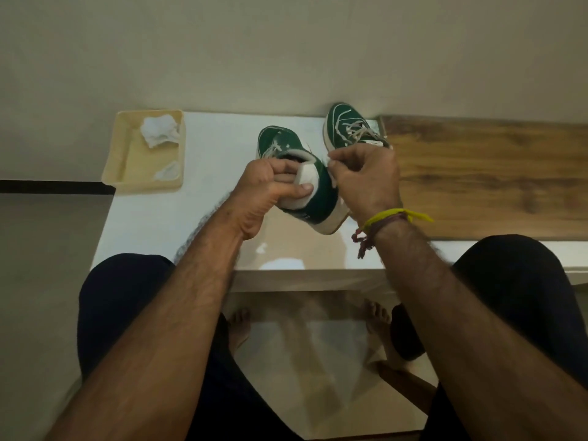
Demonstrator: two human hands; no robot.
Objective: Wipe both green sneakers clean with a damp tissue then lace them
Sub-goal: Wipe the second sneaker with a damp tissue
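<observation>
**Green sneaker held up at the heel, tissue at its side**

The near green canvas sneaker with its white heel patch and cream rubber sole (321, 198) is up off the white glossy tabletop (152, 214), tilted, heel towards the person and toe pointing away to the wall. The left hand (267, 192) has it by the back: fingers hooked down inside the collar, thumb pressed flat across the white heel patch, a firm clasp round the heel. The right hand (366, 176) is tight against the sneaker's right flank, fingers curled in and pinching a small white scrap of damp tissue (331, 170), which peeks out at the fingertips and lies against the green canvas. A yellow band and dark red thread bracelet (391, 218) sit on that wrist.

The second green canvas sneaker with loose off-white laces (346, 128) stands on its sole at the far edge of the table, just behind the right hand, its laces sprawled loosely over the tongue. It sits right beside the brown wood-grain panel (496, 173) that runs off to the right.

Over on the far left corner of the table there's a shallow cream plastic tray (117, 160), holding a big crumpled white tissue wad (159, 130) at the back and a smaller white tissue scrap (167, 173) near its front edge. The person sits close in, knees either side, bare feet on the pale floor below.
</observation>
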